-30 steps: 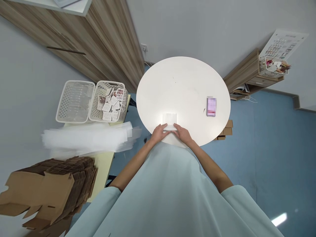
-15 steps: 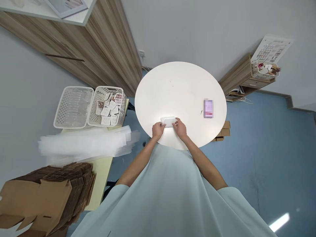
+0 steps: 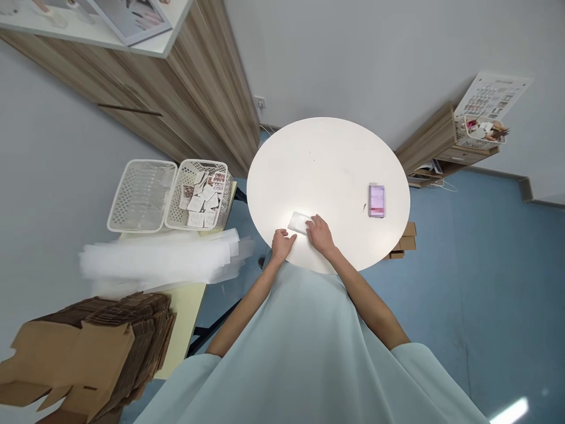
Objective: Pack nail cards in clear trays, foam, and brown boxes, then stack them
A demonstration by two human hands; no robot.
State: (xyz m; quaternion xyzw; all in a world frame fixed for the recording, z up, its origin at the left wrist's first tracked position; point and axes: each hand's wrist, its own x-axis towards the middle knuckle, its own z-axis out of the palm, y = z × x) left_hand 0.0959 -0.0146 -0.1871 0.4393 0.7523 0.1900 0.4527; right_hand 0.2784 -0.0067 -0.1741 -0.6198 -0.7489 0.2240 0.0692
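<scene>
A small flat white packet point(image 3: 298, 222), wrapped in what looks like translucent foam sheet, lies at a slant near the front of the round white table point(image 3: 326, 147). My right hand point(image 3: 321, 237) grips its right end, with the fingers over the top. Just off the packet's lower left corner is my left hand point(image 3: 282, 244), thumb and fingers apart, holding nothing. A phone-shaped thing with a blurred pink screen point(image 3: 376, 201) lies on the right part of the table.
To the left, a side table point(image 3: 179, 330) carries a basket of small cards point(image 3: 203, 197), a basket of clear plastic pieces point(image 3: 143, 197), a stack of white foam sheets point(image 3: 159, 259) and flattened cardboard boxes point(image 3: 128, 347). A wooden cabinet point(image 3: 212, 76) stands behind; a small shelf point(image 3: 445, 141) is at right.
My left hand has let go of the packet and moved a little toward me. The packet has turned from level to slanted, its right end still under my right hand.
</scene>
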